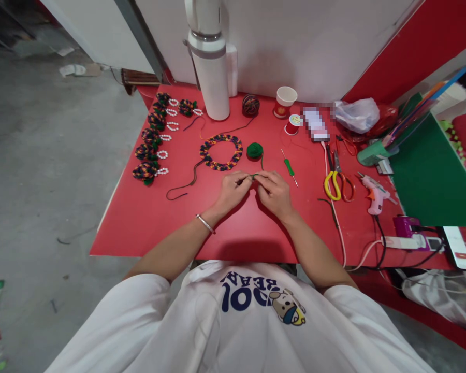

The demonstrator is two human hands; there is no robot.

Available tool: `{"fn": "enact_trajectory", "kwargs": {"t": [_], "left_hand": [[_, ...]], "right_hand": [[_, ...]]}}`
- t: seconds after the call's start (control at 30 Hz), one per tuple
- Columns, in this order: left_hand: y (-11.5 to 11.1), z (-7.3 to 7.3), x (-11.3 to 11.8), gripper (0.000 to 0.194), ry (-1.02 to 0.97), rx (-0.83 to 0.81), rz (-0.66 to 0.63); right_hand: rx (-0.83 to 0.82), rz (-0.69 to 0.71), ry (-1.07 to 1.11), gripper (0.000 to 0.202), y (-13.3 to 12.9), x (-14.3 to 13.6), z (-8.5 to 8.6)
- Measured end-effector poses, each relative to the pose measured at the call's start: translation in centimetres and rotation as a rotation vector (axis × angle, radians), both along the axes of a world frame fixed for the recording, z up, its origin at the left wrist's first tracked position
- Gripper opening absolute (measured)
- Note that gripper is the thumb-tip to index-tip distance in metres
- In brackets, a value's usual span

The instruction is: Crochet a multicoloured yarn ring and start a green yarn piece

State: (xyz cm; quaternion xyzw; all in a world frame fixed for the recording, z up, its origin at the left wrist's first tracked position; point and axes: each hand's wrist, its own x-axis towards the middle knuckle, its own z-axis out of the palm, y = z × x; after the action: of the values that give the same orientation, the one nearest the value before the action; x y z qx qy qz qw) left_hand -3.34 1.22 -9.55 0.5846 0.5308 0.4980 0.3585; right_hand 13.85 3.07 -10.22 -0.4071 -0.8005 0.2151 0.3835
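Both hands meet near the middle of the red table (171,228), fingertips pinched close together. My left hand (235,187) grips the green yarn (253,177) from the left. From the right, my right hand (274,192) pinches the same strand, which runs back to a green yarn ball (255,151) just beyond. The exact shape of the yarn between the fingers is too small to make out. A multicoloured crocheted ring (221,167) lies past my left hand, its dark tail curling left. To the right of my right hand rests a green-handled crochet hook (289,167).
Several crocheted pieces with bead loops (145,170) line the left edge. At the back stand a white bottle (209,72), multicoloured yarn ball (250,105), paper cup (282,107) and red thread spool (292,125). Yellow-handled pliers (332,186), a pink glue gun (376,194) and cables lie right.
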Motion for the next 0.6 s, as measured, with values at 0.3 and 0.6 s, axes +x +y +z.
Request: {"fn": "enact_trajectory", "kwargs": {"t": [0.3, 0.6], "left_hand": [[-0.4, 0.4, 0.1, 0.026, -0.078, -0.026, -0.135], [0.5, -0.5, -0.2, 0.020, -0.088, -0.027, -0.004]], "right_hand": [[-0.380, -0.140, 0.383, 0.016, -0.2, -0.5, 0.9], [-0.539, -0.187, 0.560, 0.017, 1.0, 0.6, 1.8]]}}
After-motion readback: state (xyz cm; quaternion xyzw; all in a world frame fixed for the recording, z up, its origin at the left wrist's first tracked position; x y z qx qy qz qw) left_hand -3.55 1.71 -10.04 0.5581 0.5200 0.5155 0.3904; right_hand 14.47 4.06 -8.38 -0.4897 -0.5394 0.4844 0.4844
